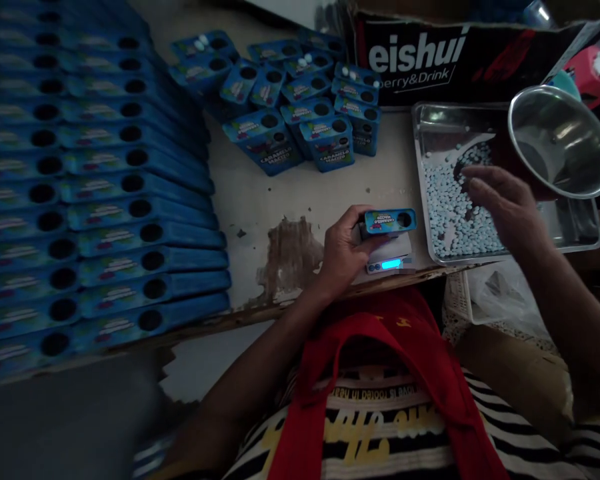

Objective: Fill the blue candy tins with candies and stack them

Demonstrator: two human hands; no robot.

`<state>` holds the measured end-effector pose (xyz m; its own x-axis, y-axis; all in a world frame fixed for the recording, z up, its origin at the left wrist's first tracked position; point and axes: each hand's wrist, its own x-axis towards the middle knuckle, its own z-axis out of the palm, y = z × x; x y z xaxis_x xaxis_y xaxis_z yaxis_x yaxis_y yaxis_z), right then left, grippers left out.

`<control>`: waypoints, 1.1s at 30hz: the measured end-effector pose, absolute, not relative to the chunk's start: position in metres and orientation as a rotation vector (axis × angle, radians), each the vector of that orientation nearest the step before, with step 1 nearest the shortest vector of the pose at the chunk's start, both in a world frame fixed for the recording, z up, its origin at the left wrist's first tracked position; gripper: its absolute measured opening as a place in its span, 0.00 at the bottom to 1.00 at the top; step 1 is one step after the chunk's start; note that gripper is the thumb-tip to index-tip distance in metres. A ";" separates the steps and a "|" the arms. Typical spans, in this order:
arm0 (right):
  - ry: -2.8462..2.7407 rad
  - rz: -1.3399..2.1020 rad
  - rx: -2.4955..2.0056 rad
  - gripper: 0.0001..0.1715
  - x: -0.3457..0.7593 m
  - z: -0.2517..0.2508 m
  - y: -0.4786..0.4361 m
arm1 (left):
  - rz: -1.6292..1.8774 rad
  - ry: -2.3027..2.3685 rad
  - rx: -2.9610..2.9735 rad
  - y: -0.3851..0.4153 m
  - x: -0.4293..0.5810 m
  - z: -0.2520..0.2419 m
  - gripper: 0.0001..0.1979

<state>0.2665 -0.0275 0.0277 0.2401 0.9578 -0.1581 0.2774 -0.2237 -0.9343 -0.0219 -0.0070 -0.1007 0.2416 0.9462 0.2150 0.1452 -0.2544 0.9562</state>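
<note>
My left hand (347,250) grips a small blue candy box (390,221) that rests on a small white scale (390,257) with a lit blue display. The box has a round hole in its top. My right hand (503,207) hovers over a metal tray (577,230) of small pale blue candies (447,210), fingers loosely curled and slightly apart; nothing shows in them. A metal funnel (560,140) sits tilted above the tray, just beyond my right hand.
Several rows of flat blue boxes (95,193) fill the table's left side. A cluster of upright blue boxes (300,100) stands at the back. A dark cardboard carton (460,60) is behind the tray. The worn table edge (260,307) runs close to my body.
</note>
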 end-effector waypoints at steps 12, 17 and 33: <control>-0.388 1.629 -1.174 0.20 0.204 -0.016 -0.024 | 1.270 0.845 2.289 0.026 0.005 -0.061 0.15; -0.322 1.709 -1.147 0.15 0.211 -0.019 -0.024 | 1.256 1.038 1.978 0.020 0.000 -0.078 0.15; -1.458 0.701 -1.693 0.19 0.275 -0.052 0.004 | 1.077 1.065 1.388 0.001 -0.020 -0.085 0.23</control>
